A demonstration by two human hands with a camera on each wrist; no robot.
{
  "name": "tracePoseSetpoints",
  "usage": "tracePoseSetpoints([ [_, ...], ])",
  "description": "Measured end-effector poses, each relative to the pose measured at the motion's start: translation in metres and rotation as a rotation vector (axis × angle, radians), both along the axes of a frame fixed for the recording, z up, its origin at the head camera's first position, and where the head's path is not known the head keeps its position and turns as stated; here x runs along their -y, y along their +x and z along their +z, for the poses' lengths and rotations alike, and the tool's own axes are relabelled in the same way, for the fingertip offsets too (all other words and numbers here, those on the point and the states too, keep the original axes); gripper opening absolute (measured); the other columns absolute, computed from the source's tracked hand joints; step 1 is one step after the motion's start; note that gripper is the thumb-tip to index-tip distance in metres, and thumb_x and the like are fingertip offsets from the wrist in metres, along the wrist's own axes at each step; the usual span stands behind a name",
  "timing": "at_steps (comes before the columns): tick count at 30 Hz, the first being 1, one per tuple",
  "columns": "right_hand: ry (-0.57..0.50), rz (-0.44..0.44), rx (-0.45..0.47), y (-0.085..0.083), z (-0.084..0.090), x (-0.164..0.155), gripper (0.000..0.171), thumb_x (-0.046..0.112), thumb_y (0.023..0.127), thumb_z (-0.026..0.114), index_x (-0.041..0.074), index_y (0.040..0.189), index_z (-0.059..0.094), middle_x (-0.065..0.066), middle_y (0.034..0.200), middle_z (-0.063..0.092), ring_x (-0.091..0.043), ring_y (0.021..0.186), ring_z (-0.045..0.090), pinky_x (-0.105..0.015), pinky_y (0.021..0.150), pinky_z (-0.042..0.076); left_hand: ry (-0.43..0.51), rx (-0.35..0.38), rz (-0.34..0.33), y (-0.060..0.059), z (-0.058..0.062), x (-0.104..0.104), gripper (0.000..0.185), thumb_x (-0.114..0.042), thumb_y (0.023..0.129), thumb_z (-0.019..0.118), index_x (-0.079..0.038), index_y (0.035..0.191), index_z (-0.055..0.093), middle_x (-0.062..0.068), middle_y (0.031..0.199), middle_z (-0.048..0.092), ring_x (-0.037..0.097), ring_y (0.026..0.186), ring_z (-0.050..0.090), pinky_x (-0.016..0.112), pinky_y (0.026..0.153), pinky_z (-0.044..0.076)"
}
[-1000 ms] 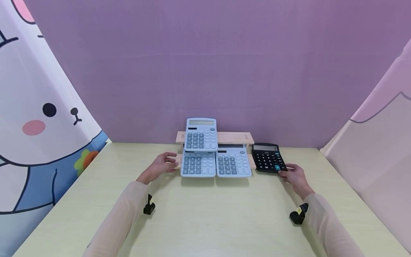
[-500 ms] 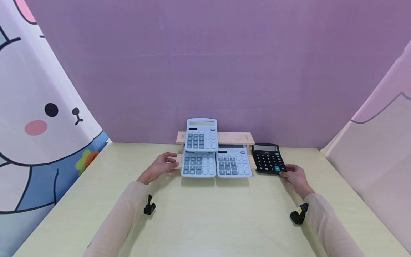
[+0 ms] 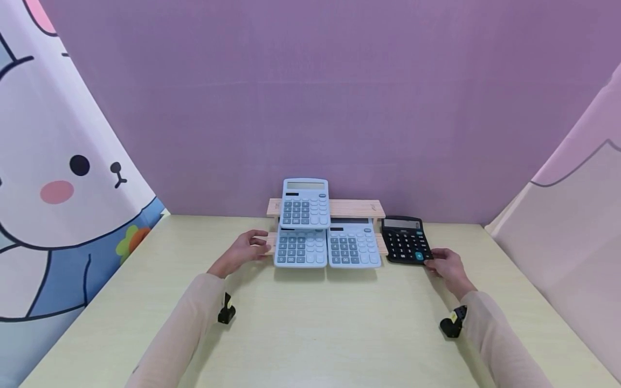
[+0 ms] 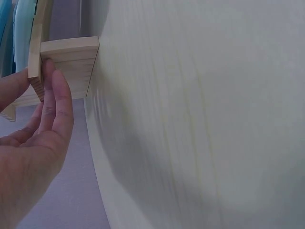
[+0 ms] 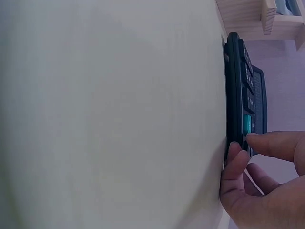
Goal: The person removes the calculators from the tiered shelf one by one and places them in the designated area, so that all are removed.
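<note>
We see our right hand (image 3: 446, 268) at the near right corner of a black calculator (image 3: 405, 240), which lies on the pale table (image 3: 310, 323) just right of a stepped wooden rack (image 3: 354, 207), near the table's far edge. In the right wrist view the thumb (image 5: 271, 143) lies on the calculator's key face beside a teal key, and a finger (image 5: 233, 162) presses against its near edge, so the fingers pinch that corner between them; the remaining fingers curl loosely below. The calculator rests flat on the table at its near end, its display end farther off and slightly raised. Our left hand (image 3: 245, 250) is at the left end of the rack. In the left wrist view its fingers (image 4: 59, 102) are straight and lie against the end grain of the rack's lower bar, with the thumb behind the wood; we cannot tell whether they grip it or only touch it. Three light blue calculators sit on the rack: one on the upper step (image 3: 304, 203), leaning back, and two side by side on the lower step, the left one (image 3: 300, 248) touching the right one (image 3: 353, 245). The black calculator stands just beside the right lower blue one, with the end of the rack between them. Behind the table hangs a purple backdrop (image 3: 310, 108), and at the left a curtain (image 3: 58, 178) printed with a cartoon bunny.
</note>
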State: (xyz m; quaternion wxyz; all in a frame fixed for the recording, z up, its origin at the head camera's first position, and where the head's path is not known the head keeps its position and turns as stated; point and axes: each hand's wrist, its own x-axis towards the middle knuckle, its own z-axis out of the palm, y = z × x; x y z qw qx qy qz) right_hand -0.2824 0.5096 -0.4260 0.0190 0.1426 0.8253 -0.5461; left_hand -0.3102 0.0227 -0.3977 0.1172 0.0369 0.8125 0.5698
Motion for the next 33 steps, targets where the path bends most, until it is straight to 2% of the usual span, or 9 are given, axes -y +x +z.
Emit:
tracePoseSetpoints([
  [6, -0.004, -0.004, 0.0, 0.0, 0.001, -0.002, 0.058, -0.001, 0.083, 0.052, -0.011, 0.134, 0.027, -0.03, 0.128, 0.038, -0.004, 0.069, 0.054, -0.017, 0.06, 0.051, 0.01, 0.0, -0.002, 0.0, 0.001, -0.001, 0.053, -0.003, 0.087, 0.056, 0.003, 0.134, 0.033, 0.025, 0.123, 0.044, 0.025, 0.101, 0.055, 0.035, 0.087, 0.055],
  [10, 0.0, -0.009, 0.007, 0.0, 0.004, -0.002, 0.058, 0.0, 0.084, 0.051, -0.01, 0.136, 0.026, -0.03, 0.131, 0.036, -0.008, 0.074, 0.054, -0.018, 0.062, 0.052, 0.005, -0.004, -0.003, -0.001, 0.0, 0.0, 0.053, -0.003, 0.087, 0.056, 0.003, 0.134, 0.033, 0.025, 0.122, 0.045, 0.024, 0.099, 0.056, 0.035, 0.087, 0.055],
  [18, 0.008, 0.031, -0.065, 0.003, 0.017, 0.003, 0.057, 0.003, 0.085, 0.052, -0.012, 0.134, 0.027, -0.032, 0.134, 0.035, -0.001, 0.078, 0.054, -0.031, 0.083, 0.055, 0.007, -0.005, 0.002, -0.001, -0.001, 0.0, 0.054, -0.003, 0.086, 0.056, 0.002, 0.134, 0.033, 0.023, 0.12, 0.046, 0.021, 0.095, 0.056, 0.036, 0.087, 0.055],
  [21, 0.002, 0.048, -0.078, 0.004, 0.022, 0.007, 0.058, 0.004, 0.085, 0.053, -0.011, 0.135, 0.027, -0.031, 0.134, 0.036, 0.001, 0.077, 0.052, -0.03, 0.083, 0.055, 0.01, -0.004, -0.005, 0.0, -0.001, 0.001, 0.054, -0.003, 0.087, 0.056, 0.002, 0.135, 0.032, 0.024, 0.121, 0.045, 0.021, 0.096, 0.056, 0.037, 0.088, 0.054],
  [28, -0.037, 0.084, -0.102, 0.005, 0.032, 0.019, 0.058, 0.006, 0.086, 0.053, -0.009, 0.135, 0.027, -0.03, 0.134, 0.039, 0.009, 0.075, 0.052, -0.021, 0.076, 0.054, 0.012, 0.0, -0.003, 0.0, -0.001, 0.001, 0.054, -0.003, 0.087, 0.056, 0.002, 0.135, 0.032, 0.023, 0.121, 0.045, 0.022, 0.097, 0.056, 0.037, 0.089, 0.054],
  [33, -0.059, 0.109, -0.134, 0.006, 0.035, 0.028, 0.054, 0.005, 0.087, 0.051, -0.01, 0.134, 0.028, -0.025, 0.123, 0.05, 0.009, 0.075, 0.053, -0.023, 0.077, 0.055, 0.004, 0.004, -0.001, 0.0, -0.001, 0.0, 0.054, -0.004, 0.087, 0.056, 0.0, 0.135, 0.032, 0.022, 0.122, 0.045, 0.023, 0.098, 0.055, 0.037, 0.089, 0.054],
])
